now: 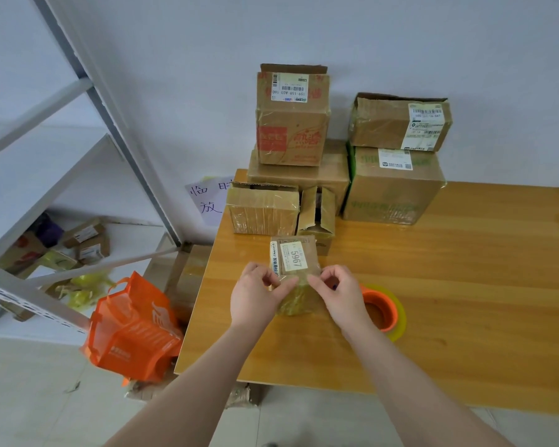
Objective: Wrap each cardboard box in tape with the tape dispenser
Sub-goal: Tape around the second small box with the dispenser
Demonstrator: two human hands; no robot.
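Forearms are reaching in from the near edge, and both hands are meeting at the small box (296, 262) standing near the middle of the bench (465, 269). The left hand (255, 295) is pinching the box's near top edge with curled fingers, thumb lying across the shiny taped face. The right hand (336, 295) is pinching the same edge from the right. Whether either is also holding a loose tape end, I cannot tell.

The tape dispenser (384, 311) is lying just right of the right hand, untouched. To do this step well, the thumbs should probably be pressing from the middle outward so the film is lying flat without bubbles or creases, while the box is being kept steady. The other boxes (292, 124) are waiting at the far side.
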